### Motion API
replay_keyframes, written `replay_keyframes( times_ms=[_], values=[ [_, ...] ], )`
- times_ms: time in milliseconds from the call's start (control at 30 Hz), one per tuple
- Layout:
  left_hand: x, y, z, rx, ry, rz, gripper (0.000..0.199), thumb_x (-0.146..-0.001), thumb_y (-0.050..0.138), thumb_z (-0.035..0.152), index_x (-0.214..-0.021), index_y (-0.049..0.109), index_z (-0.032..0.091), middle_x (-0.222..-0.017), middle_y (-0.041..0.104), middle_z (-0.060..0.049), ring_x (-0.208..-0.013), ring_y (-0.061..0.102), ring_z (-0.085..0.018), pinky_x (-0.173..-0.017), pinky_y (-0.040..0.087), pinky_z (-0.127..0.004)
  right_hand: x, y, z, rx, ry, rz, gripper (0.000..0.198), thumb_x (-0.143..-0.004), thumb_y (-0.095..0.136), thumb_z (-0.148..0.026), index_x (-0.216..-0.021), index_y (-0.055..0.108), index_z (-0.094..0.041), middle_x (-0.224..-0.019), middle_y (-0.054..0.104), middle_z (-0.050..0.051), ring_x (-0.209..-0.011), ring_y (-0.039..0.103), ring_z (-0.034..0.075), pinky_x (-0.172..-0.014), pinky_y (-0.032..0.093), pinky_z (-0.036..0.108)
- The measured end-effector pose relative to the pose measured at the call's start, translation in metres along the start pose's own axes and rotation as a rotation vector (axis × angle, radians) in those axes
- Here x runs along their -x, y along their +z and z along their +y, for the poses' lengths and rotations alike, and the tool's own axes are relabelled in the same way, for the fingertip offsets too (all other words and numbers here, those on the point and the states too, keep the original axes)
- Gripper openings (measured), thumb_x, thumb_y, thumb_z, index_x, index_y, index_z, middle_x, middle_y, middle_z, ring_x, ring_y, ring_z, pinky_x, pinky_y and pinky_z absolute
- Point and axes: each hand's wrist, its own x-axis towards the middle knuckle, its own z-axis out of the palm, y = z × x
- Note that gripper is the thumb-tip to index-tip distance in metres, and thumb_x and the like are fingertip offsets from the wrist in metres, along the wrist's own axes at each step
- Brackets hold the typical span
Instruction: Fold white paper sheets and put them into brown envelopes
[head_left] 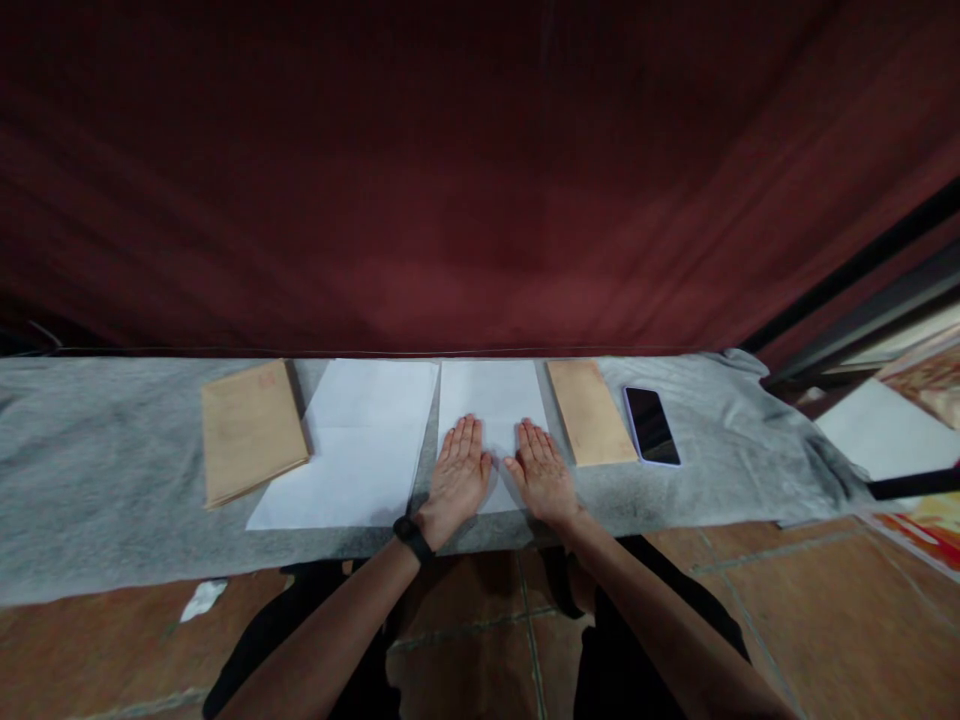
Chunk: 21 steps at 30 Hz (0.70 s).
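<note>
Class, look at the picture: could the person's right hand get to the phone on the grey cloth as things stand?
Probably yes. The right hand lies flat on the white sheet; the phone lies further right, with only a flat brown envelope between them, nothing standing in the way.

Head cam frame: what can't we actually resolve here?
- Head view: near part of the white sheet lies under the left hand and right hand; any fold there is hidden.
- Left envelope stack: count too small to tell; the red mark on top is unreadable.
- Phone: screen dark.
- Printed sheets at right: cut off by the frame edge.
- Scrap on the floor: too small to identify.
</note>
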Motion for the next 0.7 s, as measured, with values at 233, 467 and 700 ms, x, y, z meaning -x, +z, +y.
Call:
replay_keyframes(
  times_ms=[233, 467, 700],
  values=[
    [0.004, -0.010, -0.004, -0.053, -0.046, -0.017, 0.061, -0.102, 0.027, 0.033, -0.151, 0.034, -0.003, -0.160, 0.032, -0.023, -0.153, 0.024, -0.028, -0.125, 0.022, -0.046, 0.009, -0.004, 0.012, 0.006, 0.029, 0.012, 0.066, -0.106, 0.033, -0.047, -0.155, 0.031, -0.002, -0.159, 0.036, 0.022, -0.149, 0.033, 0.031, -0.119, 0.034, 0.049],
    [0.009, -0.012, -0.006, -0.086, -0.121, -0.021, 0.062, -0.101, 0.029, 0.034, -0.150, 0.037, -0.004, -0.159, 0.034, -0.025, -0.151, 0.029, -0.031, -0.124, 0.025, -0.049, 0.019, -0.005, 0.012, -0.011, 0.101, 0.025, 0.070, -0.105, 0.035, -0.050, -0.156, 0.030, -0.003, -0.158, 0.037, 0.024, -0.147, 0.036, 0.034, -0.118, 0.035, 0.052],
    [-0.033, -0.018, -0.004, -0.005, -0.048, 0.004, 0.059, -0.102, 0.026, 0.032, -0.151, 0.037, 0.000, -0.158, 0.039, -0.021, -0.151, 0.031, -0.028, -0.124, 0.027, -0.046, -0.039, -0.023, 0.015, -0.123, 0.137, -0.007, 0.063, -0.107, 0.022, -0.045, -0.154, 0.037, -0.006, -0.156, 0.044, 0.018, -0.148, 0.037, 0.027, -0.120, 0.033, 0.046]
  ],
)
